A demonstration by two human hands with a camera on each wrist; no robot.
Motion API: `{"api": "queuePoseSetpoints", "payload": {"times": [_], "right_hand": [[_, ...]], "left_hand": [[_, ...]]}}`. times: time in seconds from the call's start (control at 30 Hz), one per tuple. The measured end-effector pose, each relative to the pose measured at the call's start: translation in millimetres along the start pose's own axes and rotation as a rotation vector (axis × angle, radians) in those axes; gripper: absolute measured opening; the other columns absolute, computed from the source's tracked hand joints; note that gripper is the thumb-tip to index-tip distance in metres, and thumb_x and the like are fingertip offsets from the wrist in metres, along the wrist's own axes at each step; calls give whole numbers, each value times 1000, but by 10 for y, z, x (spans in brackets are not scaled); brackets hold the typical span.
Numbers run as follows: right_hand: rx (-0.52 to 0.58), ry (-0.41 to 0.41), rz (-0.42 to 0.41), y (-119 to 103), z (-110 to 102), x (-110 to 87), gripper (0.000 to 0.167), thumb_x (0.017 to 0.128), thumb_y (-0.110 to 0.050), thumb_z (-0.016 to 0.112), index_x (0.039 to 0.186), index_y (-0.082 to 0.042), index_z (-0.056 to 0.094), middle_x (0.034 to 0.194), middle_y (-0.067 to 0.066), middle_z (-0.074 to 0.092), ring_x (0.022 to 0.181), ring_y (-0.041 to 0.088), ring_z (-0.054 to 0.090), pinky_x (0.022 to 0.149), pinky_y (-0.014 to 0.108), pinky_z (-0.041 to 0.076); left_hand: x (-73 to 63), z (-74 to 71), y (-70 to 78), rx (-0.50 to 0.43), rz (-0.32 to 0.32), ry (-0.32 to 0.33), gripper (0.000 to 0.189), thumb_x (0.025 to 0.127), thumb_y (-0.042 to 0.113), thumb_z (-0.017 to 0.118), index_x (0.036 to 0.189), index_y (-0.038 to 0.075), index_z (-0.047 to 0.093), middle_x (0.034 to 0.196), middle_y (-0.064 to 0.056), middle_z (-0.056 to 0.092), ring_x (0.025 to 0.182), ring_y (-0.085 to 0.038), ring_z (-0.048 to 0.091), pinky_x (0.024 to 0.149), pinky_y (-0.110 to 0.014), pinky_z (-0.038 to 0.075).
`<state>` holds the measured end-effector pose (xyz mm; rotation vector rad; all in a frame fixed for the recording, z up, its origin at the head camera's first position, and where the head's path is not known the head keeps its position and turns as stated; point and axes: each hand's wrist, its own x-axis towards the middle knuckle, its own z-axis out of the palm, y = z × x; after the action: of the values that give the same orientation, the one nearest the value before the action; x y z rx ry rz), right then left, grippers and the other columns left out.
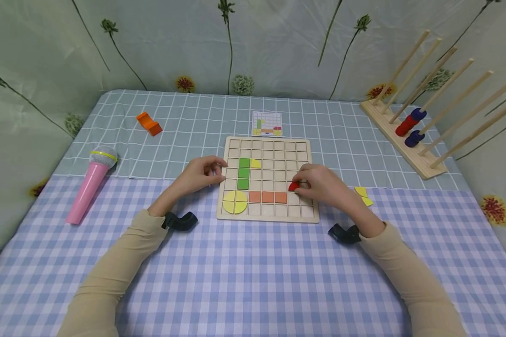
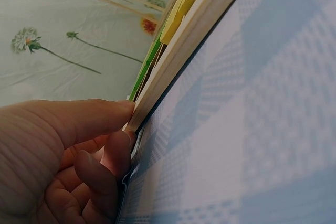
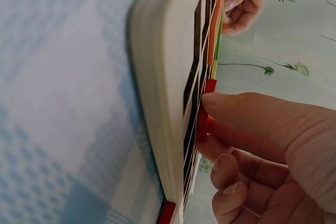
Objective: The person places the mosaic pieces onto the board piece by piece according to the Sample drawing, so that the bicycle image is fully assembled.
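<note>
A wooden grid board (image 1: pixel 267 218) lies on the table. My left hand (image 1: pixel 202 173) holds its left edge between thumb and fingers, as the left wrist view (image 2: pixel 84 150) shows. My right hand (image 1: pixel 318 185) pinches a red quarter-round tile (image 1: pixel 293 186) over the board's right side; in the right wrist view the red tile (image 3: pixel 206 111) stands tilted against the grid. On the board sit three green squares (image 1: pixel 243 173), a yellow quarter-round tile (image 1: pixel 256 163), three orange squares (image 1: pixel 267 197) and a yellow circle (image 1: pixel 234 202) of several quarter pieces.
A pattern card (image 1: pixel 267 123) lies behind the board. Yellow tiles (image 1: pixel 364 195) are beside the right forearm, and another red piece (image 3: pixel 167 212) shows by the board's edge. A pink microphone (image 1: pixel 90 185) and an orange block (image 1: pixel 149 123) lie left; a wooden peg rack (image 1: pixel 405 140) stands right.
</note>
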<state>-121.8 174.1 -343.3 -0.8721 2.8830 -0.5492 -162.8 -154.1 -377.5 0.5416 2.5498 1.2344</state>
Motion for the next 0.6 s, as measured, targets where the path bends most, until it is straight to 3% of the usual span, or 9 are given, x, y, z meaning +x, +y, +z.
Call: {"api": "queuePoseSetpoints", "payload": {"times": [0.6], "right_hand": [[4, -7, 7, -19, -15, -44, 20, 79, -12, 71, 97, -3, 72, 91, 8, 65, 74, 16, 55, 65, 26, 45]], "left_hand": [[16, 2, -35, -10, -8, -4, 34, 82, 14, 71, 113, 6, 61, 85, -9, 59, 61, -10, 44, 56, -20, 36]]}}
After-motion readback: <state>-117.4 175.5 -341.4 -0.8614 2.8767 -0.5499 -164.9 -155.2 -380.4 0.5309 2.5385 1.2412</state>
